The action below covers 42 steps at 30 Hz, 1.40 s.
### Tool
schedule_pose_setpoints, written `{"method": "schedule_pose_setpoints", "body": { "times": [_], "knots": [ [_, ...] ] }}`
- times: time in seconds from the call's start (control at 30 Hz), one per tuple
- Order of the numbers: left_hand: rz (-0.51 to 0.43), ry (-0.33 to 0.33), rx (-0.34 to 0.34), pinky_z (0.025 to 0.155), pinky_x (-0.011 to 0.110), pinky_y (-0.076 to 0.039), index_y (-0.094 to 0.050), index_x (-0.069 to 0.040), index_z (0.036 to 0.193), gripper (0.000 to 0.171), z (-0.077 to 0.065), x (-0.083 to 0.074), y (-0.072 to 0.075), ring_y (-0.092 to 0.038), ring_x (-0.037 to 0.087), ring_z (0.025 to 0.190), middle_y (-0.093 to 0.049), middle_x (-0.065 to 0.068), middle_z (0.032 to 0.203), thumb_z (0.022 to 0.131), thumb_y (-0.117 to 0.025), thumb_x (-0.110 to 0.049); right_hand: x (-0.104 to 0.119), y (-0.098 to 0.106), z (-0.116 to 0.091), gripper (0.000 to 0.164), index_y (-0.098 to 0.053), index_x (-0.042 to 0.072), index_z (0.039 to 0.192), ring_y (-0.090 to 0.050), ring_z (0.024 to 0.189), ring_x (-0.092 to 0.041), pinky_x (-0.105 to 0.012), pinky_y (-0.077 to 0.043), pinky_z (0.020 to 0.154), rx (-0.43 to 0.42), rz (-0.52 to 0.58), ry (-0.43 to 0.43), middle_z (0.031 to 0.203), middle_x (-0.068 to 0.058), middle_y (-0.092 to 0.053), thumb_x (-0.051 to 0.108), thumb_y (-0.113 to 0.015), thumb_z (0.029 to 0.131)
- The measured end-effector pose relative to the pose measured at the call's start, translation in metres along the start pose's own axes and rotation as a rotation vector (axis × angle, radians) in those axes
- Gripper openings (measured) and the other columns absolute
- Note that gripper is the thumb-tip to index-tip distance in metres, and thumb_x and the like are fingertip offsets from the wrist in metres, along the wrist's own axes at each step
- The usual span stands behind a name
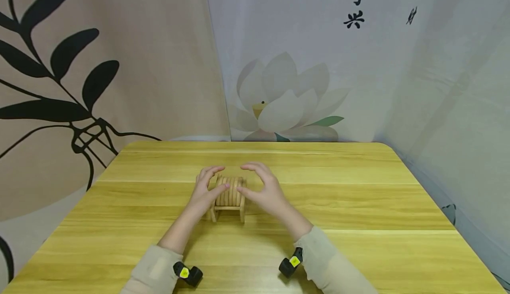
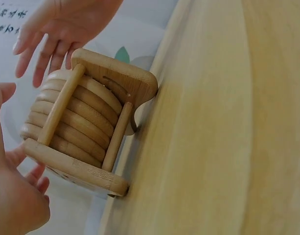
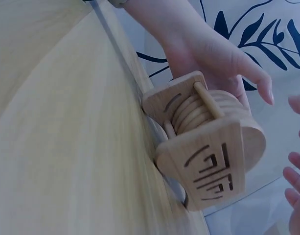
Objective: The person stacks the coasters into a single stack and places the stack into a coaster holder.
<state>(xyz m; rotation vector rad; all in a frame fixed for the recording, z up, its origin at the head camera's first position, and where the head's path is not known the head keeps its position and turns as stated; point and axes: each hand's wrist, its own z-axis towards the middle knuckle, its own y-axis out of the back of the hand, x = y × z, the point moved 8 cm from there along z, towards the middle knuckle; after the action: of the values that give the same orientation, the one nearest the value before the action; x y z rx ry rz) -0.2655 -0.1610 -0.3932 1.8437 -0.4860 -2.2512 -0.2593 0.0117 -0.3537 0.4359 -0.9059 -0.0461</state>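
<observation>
A wooden coaster rack stands on the table in front of me. Its two side panels are joined by round rods, and a cut-out line pattern shows on one panel in the right wrist view. Several round wooden coasters stand on edge in a row inside it. My left hand is at the rack's left, fingers and thumb loosely curved, the thumb overlapping the coasters in the head view. On the other side my right hand curves the same way, thumb tip by the right panel. Neither hand grips anything.
The yellow wood-grain table has rounded far corners. Behind it hang a curtain with dark leaves and a pale one with a lotus print. Small black cameras are strapped at both wrists, over light sleeves.
</observation>
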Motion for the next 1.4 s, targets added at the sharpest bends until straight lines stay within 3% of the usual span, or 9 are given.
{"method": "schedule_pose_setpoints", "body": {
  "times": [0.2, 0.43, 0.53, 0.67, 0.8, 0.97, 1.23, 1.4],
  "knots": [
    [0.030, -0.039, -0.007, 0.100, 0.070, -0.020, -0.044, -0.018, 0.141, 0.057, 0.001, -0.011, -0.002, -0.022, 0.032, 0.134, -0.030, 0.006, 0.145, 0.091, -0.065, -0.034, -0.003, 0.016, -0.009, 0.046, -0.058, 0.019, 0.127, -0.045, 0.124, -0.014, -0.047, -0.034, 0.104, -0.018, -0.009, -0.026, 0.132, 0.006, -0.051, 0.021, -0.075, 0.085],
    [0.056, -0.093, 0.001, 0.099, 0.067, -0.025, -0.046, -0.015, 0.140, 0.055, -0.002, -0.028, -0.006, -0.027, 0.030, 0.130, -0.037, 0.006, 0.142, 0.091, -0.066, -0.033, -0.001, 0.031, -0.020, 0.044, -0.060, 0.007, 0.123, -0.048, 0.122, -0.026, -0.050, -0.036, 0.102, -0.042, -0.040, -0.015, 0.129, -0.007, -0.055, 0.008, -0.076, 0.083],
    [0.060, -0.118, -0.001, 0.099, 0.064, -0.027, -0.048, -0.015, 0.138, 0.052, -0.006, -0.034, -0.007, -0.030, 0.028, 0.128, -0.040, 0.004, 0.139, 0.092, -0.065, -0.031, -0.002, 0.039, -0.025, 0.043, -0.060, 0.007, 0.123, -0.049, 0.121, -0.027, -0.049, -0.037, 0.101, -0.043, -0.077, -0.026, 0.128, -0.007, -0.056, 0.008, -0.076, 0.082],
    [0.054, -0.134, -0.007, 0.100, 0.059, -0.030, -0.050, -0.014, 0.136, 0.046, -0.012, -0.041, -0.007, -0.034, 0.027, 0.125, -0.043, 0.003, 0.136, 0.093, -0.065, -0.024, -0.011, 0.052, -0.034, 0.043, -0.060, 0.017, 0.124, -0.047, 0.121, -0.017, -0.046, -0.038, 0.101, -0.027, -0.117, -0.071, 0.130, 0.004, -0.053, 0.014, -0.075, 0.084],
    [0.087, -0.138, -0.011, 0.099, 0.059, -0.031, -0.052, -0.013, 0.134, 0.046, -0.014, -0.044, -0.005, -0.037, 0.026, 0.122, -0.047, 0.003, 0.133, 0.092, -0.066, -0.025, -0.017, 0.071, -0.042, 0.042, -0.059, 0.021, 0.125, -0.047, 0.119, -0.016, -0.048, -0.038, 0.100, -0.033, -0.150, -0.088, 0.129, 0.005, -0.053, 0.017, -0.074, 0.086],
    [0.132, -0.148, 0.011, 0.099, 0.062, -0.029, -0.051, -0.012, 0.135, 0.051, -0.016, -0.045, 0.003, -0.037, 0.028, 0.123, -0.048, 0.004, 0.132, 0.091, -0.066, -0.033, -0.024, 0.093, -0.054, 0.041, -0.059, 0.018, 0.124, -0.047, 0.119, -0.020, -0.050, -0.038, 0.099, -0.039, -0.194, -0.109, 0.129, 0.002, -0.053, 0.017, -0.074, 0.085],
    [0.260, -0.187, 0.026, 0.096, 0.060, -0.034, -0.050, -0.011, 0.136, 0.049, -0.021, -0.045, 0.023, -0.040, 0.030, 0.123, -0.048, 0.007, 0.135, 0.093, -0.065, -0.030, -0.030, 0.125, -0.072, 0.042, -0.061, 0.012, 0.122, -0.048, 0.120, -0.023, -0.049, -0.040, 0.098, -0.034, -0.309, -0.099, 0.128, -0.001, -0.054, 0.015, -0.077, 0.083],
    [0.361, -0.181, 0.033, 0.098, 0.062, -0.030, -0.051, -0.010, 0.136, 0.050, -0.024, -0.039, 0.036, -0.038, 0.031, 0.125, -0.048, 0.008, 0.136, 0.093, -0.065, -0.031, -0.032, 0.142, -0.080, 0.043, -0.061, 0.011, 0.122, -0.049, 0.118, -0.028, -0.051, -0.041, 0.096, -0.011, -0.378, -0.099, 0.128, -0.007, -0.054, 0.014, -0.077, 0.083]
  ]
}}
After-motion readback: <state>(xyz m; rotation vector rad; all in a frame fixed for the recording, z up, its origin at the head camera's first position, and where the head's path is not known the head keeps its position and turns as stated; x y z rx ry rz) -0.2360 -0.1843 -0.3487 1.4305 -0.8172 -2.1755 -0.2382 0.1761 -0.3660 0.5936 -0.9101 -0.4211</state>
